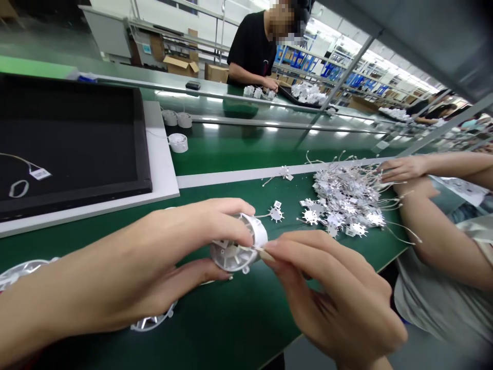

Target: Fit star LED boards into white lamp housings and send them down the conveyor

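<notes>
My left hand [157, 252] grips a round white plastic housing [262, 234] between thumb and fingers, its open side tilted toward me. Inside the housing sits a pale plate, partly covered by my fingers. My right hand [331, 288] pinches a thin white wire [257, 248] at the housing's right rim. Just behind lies a small silvery star-shaped plate [276, 213] with a wire on it. Under my left forearm, more round white housings [154, 322] show in part on the green bench [231, 329].
Right of centre is a heap of silvery star-shaped plates [346, 198] with wires; a co-worker's hand [404, 168] touches it. A black tray [77, 139] lies at left. Several white housings [178, 143] stand beside it. Another person [250, 49] works across the bench.
</notes>
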A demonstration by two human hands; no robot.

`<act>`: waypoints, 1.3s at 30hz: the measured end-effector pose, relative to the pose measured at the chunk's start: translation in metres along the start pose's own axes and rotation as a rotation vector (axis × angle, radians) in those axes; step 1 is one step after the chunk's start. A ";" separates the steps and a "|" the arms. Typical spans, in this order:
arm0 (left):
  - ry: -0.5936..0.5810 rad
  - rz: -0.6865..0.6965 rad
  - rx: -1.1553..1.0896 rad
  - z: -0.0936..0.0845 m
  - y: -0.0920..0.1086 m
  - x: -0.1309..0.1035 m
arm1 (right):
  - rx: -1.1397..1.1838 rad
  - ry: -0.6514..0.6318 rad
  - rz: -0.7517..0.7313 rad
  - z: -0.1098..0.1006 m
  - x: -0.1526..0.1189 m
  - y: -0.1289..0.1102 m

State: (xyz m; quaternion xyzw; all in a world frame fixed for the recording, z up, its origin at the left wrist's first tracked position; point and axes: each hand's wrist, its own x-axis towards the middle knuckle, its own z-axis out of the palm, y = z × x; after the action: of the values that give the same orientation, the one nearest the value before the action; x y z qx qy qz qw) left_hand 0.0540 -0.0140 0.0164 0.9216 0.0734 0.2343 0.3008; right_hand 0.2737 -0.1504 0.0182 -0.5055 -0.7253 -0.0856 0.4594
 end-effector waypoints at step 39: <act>-0.350 -0.633 0.505 -0.049 -0.043 -0.024 | -0.411 -0.357 -0.161 0.076 -0.002 0.078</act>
State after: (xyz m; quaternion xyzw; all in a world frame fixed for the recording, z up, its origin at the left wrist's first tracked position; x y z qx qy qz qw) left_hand 0.0102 0.0398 0.0166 0.9240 0.3551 -0.0543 0.1310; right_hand 0.2933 -0.0703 -0.0529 -0.5358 -0.8000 -0.1770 0.2040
